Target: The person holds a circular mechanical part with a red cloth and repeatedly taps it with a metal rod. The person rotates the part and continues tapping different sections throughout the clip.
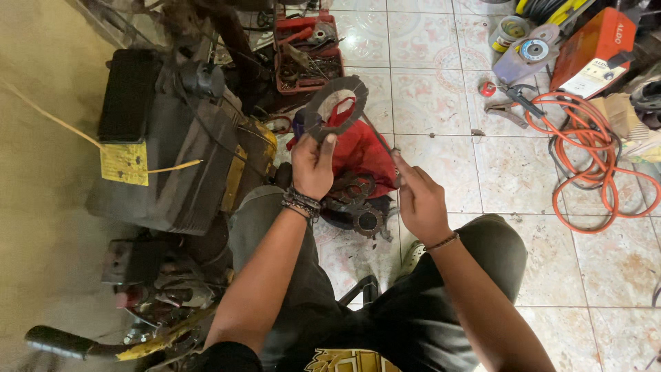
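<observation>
Ring plate [335,103], dark and toothed, stands raised above the red cloth [361,155], its rim pinched by the left hand [313,165] for inspection; right hand [420,200] closes on a thin tool [382,141] beside it, over stacked plates [358,207]

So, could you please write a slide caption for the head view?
Left hand lifts a dark ring-shaped disc above a red cloth; right hand beside it.

A single head-worn camera looks steeply down from close above the seated person's lap and forearms, facing forward over a tiled floor [441,158], with a motorcycle [172,151] filling the left side of the view
</observation>
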